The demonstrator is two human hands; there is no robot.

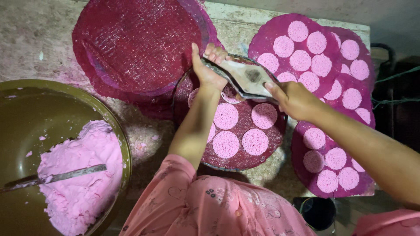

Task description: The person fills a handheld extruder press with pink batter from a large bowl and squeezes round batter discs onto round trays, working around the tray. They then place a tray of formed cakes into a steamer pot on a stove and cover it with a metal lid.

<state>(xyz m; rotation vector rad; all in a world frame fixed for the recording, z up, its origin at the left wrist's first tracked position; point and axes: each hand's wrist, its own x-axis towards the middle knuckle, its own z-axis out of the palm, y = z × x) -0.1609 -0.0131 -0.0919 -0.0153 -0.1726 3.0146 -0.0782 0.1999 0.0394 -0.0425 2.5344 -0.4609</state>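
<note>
Own body from my feed: pink sleeve (164,192) at 6 o'clock, printed with small dark outline motifs, ends at the elbow. Second pink sleeve edge (389,223) at 4 o'clock. Forearms, hands bare; no rings.

A small food workshop — pink dough in a bowl (17,113), discs drying on round mesh trays (262,39).
</note>
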